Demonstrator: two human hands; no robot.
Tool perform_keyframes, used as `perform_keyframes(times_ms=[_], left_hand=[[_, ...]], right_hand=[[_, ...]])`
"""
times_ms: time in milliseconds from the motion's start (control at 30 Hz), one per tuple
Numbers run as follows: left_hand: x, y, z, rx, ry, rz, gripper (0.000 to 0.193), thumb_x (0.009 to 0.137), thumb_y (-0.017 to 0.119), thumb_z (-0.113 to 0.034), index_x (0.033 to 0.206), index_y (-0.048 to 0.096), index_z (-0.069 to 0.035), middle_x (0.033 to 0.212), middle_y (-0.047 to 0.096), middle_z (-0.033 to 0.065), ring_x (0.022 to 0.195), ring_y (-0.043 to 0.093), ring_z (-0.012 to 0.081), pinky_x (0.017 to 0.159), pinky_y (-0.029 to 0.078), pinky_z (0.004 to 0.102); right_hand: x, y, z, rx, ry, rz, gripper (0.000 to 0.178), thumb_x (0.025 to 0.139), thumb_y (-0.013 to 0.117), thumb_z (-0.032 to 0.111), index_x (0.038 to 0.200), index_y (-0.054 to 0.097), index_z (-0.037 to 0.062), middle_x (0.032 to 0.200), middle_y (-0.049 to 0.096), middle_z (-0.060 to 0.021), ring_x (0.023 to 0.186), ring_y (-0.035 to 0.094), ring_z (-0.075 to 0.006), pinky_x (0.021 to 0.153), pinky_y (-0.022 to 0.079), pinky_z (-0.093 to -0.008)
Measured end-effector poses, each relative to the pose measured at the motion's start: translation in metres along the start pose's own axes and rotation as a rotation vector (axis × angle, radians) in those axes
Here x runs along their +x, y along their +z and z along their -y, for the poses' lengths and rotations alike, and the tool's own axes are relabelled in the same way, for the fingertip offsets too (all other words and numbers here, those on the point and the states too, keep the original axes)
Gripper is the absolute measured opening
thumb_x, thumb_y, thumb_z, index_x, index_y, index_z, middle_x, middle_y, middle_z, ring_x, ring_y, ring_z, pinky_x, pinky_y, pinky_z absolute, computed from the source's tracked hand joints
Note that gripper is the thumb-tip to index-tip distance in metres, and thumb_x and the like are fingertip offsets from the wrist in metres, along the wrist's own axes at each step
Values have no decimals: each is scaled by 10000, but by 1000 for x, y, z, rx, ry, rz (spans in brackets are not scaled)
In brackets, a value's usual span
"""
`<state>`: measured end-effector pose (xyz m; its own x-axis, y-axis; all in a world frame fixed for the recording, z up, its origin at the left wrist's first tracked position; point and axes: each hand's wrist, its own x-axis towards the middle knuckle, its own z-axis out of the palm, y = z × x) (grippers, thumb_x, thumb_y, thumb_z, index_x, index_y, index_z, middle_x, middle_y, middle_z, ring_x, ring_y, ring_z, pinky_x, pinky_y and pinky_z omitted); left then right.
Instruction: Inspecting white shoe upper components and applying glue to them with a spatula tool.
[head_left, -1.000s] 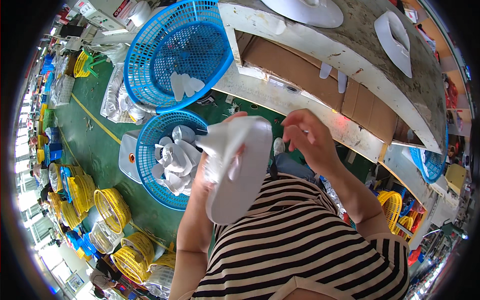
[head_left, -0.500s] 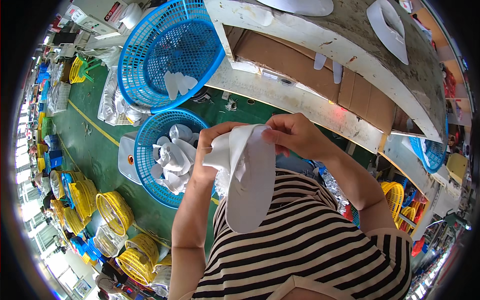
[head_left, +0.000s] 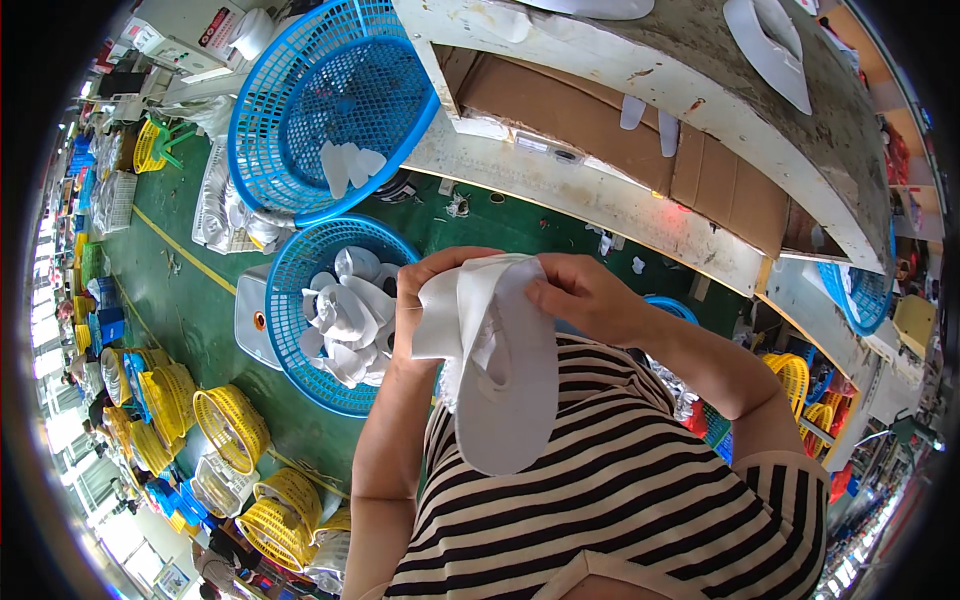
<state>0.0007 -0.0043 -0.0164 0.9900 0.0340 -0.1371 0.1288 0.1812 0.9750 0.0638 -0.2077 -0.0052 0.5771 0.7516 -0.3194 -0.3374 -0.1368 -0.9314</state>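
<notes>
The white shoe piece [head_left: 508, 425] is up in the air between your two hands, in front of your striped top [head_left: 620, 480]; whether it touches the cloth you cannot tell from this angle. Its long axis runs roughly up and down the view, so the body of it lies below your fingers, the rounded end pointing back toward you. Neither hand is nearer: both are on the upper end. Your left hand [head_left: 425, 283] grips the upper left side, with its thumb hidden; your right hand [head_left: 588, 300] pinches the top right edge, thumb on the near face and fingers curled behind.

The piece looks matt and smooth, with a slot-like opening near the middle, a flap flaring out to the left, and a rough, frayed-looking edge beneath that flap.

Left of your left forearm stands a round blue basket [head_left: 281, 345] heaped with similar white pieces [head_left: 348, 312]. Beyond it, a larger blue basket [head_left: 248, 135] holds a few flat pale pieces [head_left: 345, 165]. Ahead and to your right, the worn surface [head_left: 680, 45] carries another white shoe piece [head_left: 785, 75], with brown cardboard [head_left: 570, 112] lining the compartment below. Yellow baskets [head_left: 232, 428] stand farther off on the green floor [head_left: 205, 320].
</notes>
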Motion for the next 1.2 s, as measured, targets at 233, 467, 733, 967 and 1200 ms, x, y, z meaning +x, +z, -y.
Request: perform_keyframes(times_ms=[233,467,733,967,1200], left_hand=[[-3,5,-24,158,-270,-74,405,678,744,-97,1034,649,70,882,681,83,771,628,115,709,511,228],[-4,27,-31,-120,-347,-203,316,748,720,-135,1011,649,26,853,655,55,732,608,115,654,485,233],[-10,5,-1,109,-309,-192,386,679,832,-144,998,645,-31,887,646,65,789,613,157,707,514,314],[-13,6,-6,-67,-313,6,340,760,800,-193,1018,639,-40,991,635,68,892,594,152,733,505,306],[-12,13,-19,280,-182,-168,371,750,795,-166,1049,629,-23,911,649,69,798,606,148,695,502,295]], right_hand=[[-9,-21,0,105,206,301,299,1000,465,267,1031,570,-11,815,557,-2,747,489,-78,657,434,-246],[-17,13,-9,108,-8,72,382,1008,423,354,914,561,10,764,549,14,657,457,-79,602,390,-230],[-5,-19,14,-393,-130,-17,306,946,579,347,912,578,42,656,490,31,594,410,-61,545,360,-230],[4,-12,16,-597,-343,-91,301,925,593,211,726,490,10,596,440,-136,509,388,-179,487,341,-297],[1,-11,8,-318,-228,54,278,945,551,218,771,534,2,630,530,-163,540,519,-275,531,401,-373]])
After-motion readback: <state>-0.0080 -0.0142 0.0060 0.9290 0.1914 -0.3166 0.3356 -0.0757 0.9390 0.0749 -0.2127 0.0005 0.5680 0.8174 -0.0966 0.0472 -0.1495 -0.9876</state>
